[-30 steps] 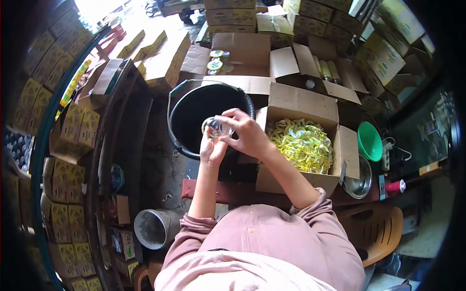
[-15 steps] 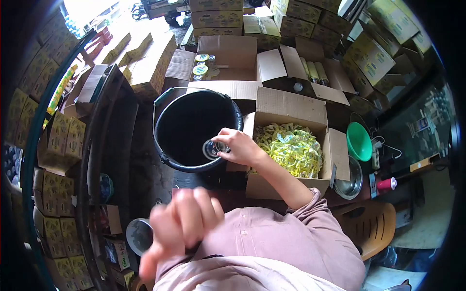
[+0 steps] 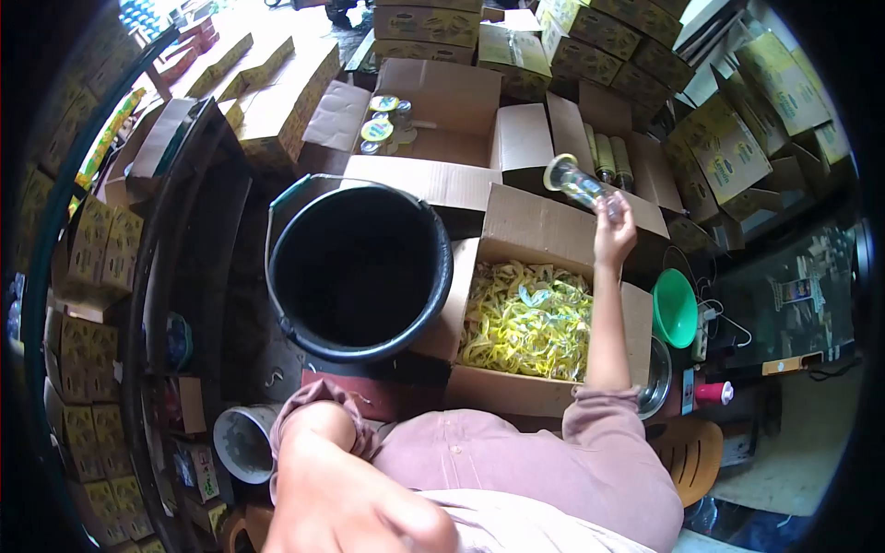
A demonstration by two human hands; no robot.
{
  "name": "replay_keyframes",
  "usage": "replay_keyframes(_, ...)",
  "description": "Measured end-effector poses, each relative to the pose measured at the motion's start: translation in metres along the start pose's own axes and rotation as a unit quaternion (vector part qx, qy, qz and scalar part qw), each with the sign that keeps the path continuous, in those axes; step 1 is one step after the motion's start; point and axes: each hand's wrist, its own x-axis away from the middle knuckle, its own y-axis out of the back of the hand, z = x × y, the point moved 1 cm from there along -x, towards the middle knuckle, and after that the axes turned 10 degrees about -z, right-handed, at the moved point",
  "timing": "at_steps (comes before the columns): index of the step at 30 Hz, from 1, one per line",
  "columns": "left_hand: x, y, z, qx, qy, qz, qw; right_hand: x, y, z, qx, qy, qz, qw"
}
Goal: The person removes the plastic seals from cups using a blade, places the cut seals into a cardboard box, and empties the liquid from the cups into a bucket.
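Note:
My right hand (image 3: 614, 230) is raised above the far right corner of an open carton (image 3: 539, 221). Its fingers close round the narrow end of a clear cup (image 3: 576, 182), tilted with its wide rim toward the upper left; whether several are nested I cannot tell. Tangled yellow-green strips (image 3: 525, 323) fill the carton below. Left of it stands a black bucket (image 3: 446, 286), its inside dark. My left hand (image 3: 369, 521) is low and close to the camera, its fingers partly cut off by the frame edge.
Behind the bucket, an open box (image 3: 442, 106) holds several lidded cups (image 3: 376, 129). Another box (image 3: 653, 175) contains long cup stacks (image 3: 605, 158). A green bowl (image 3: 676, 309) and pink bottle (image 3: 712, 394) sit right. Shelving (image 3: 152, 276) lines the left, with a pale bucket (image 3: 247, 444) nearby.
My right hand has moved from the black bucket's rim up and right, beyond the strip-filled carton, and holds the clear cup there. My left hand has dropped lower and nearer the camera.

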Motion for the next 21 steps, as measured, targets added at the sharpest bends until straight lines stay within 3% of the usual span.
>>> replay_keyframes(1, 0.014, 0.011, 0.006, -0.082, -0.029, -0.073, 0.994, -0.021, 0.003, -0.01, 0.098, 0.042, -0.033, 0.994)
replay_keyframes(3, 0.042, 0.032, 0.019, -0.252, -0.046, -0.222, 0.941, -0.061, -0.001, -0.046, 0.154, 0.064, -0.053, 0.985)
replay_keyframes(4, 0.058, 0.05, 0.016, -0.366, 0.02, -0.259, 0.894, -0.074, -0.006, -0.057, 0.191, 0.08, -0.049, 0.977)
replay_keyframes(5, 0.076, 0.061, 0.014, -0.484, 0.112, -0.317, 0.808, -0.087, -0.013, -0.073, 0.233, 0.126, -0.03, 0.964)
replay_keyframes(9, 0.171, 0.111, -0.002, -0.686, 0.303, -0.286, 0.596, -0.1, -0.048, -0.098, 0.243, 0.143, 0.083, 0.956)
replay_keyframes(11, 0.199, 0.115, -0.001, -0.685, 0.33, -0.314, 0.568, -0.1, -0.062, -0.119, 0.298, 0.096, 0.182, 0.932)
replay_keyframes(13, 0.209, 0.116, 0.003, -0.684, 0.344, -0.354, 0.536, -0.093, -0.071, -0.15, 0.308, 0.026, 0.219, 0.926)
replay_keyframes(16, 0.207, 0.118, 0.009, -0.721, 0.299, -0.338, 0.526, -0.079, -0.071, -0.178, 0.311, 0.074, 0.186, 0.929)
replay_keyframes(19, 0.213, 0.116, 0.009, -0.725, 0.291, -0.366, 0.506, -0.065, -0.071, -0.176, 0.193, 0.039, 0.159, 0.968)
replay_keyframes(20, 0.213, 0.115, 0.008, -0.724, 0.296, -0.372, 0.5, -0.06, -0.071, -0.178, 0.223, 0.017, 0.191, 0.956)
replay_keyframes(21, 0.213, 0.116, 0.009, -0.722, 0.299, -0.38, 0.495, -0.052, -0.07, -0.189, 0.217, 0.034, 0.162, 0.962)
